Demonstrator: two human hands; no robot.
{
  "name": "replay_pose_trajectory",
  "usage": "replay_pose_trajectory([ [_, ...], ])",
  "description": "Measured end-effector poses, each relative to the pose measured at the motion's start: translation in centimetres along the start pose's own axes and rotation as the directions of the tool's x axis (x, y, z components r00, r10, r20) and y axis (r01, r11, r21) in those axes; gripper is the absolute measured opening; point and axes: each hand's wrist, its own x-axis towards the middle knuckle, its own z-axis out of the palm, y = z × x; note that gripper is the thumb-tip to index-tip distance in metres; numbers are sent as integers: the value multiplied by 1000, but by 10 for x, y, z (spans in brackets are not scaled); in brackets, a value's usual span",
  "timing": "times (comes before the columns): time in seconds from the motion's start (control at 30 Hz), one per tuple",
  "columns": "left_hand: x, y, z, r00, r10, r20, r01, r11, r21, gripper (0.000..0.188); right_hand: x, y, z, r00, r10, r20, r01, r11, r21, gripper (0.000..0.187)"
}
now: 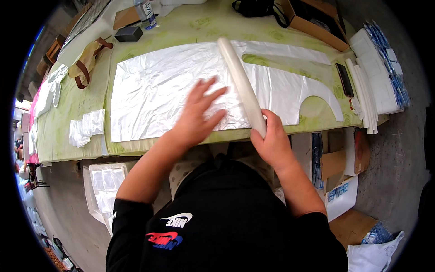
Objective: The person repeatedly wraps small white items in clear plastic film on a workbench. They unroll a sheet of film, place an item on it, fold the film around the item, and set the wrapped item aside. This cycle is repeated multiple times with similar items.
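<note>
A white plastic apron [149,90] lies spread out on the green patterned tablecloth [208,22], wrinkled on its left part, with curved cut-outs toward the right. Across it rests a long pale roller-like stick [240,81], slanting from the far middle down to the near edge. My right hand [271,140] grips the near end of this stick, thumb on top. Just left of the stick, my left hand [199,115] is over the apron with its fingers spread, slightly blurred. Whether its palm touches the plastic I cannot tell.
Small folded white packets [87,128] lie at the left, near a bag with brown handles [84,68]. A phone [344,80] and white rolls [364,95] are at the right edge. At the back stand a dark box [128,34], a bottle [146,13] and a carton [312,27].
</note>
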Motion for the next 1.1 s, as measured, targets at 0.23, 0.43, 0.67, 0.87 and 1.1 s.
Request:
replay_pose_trajectory([
  [0.23, 45, 27, 76, 981, -24, 190, 3, 994, 112, 56, -32, 14, -1, 998, 13, 69, -32, 958, 284, 71],
  [0.43, 23, 4, 71, 995, 89, 37, -94, 983, 156, 52, -37, 15, -20, 995, 30, 96, -62, 938, 340, 53],
  [0.67, 73, 65, 67, 955, 260, 144, -268, 963, 39, 31, -23, 44, -21, 998, -63, -24, 66, 979, 190, 32],
  [0.87, 112, 86, 116, 822, -79, 564, -56, 974, 218, 30, -40, 46, -22, 997, 82, -4, -71, 883, 464, 27],
  [1.1, 131, 85, 113, 733, -342, 588, 274, 940, 206, 28, -62, 71, -30, 969, 115, -216, 0, 882, 472, 25],
])
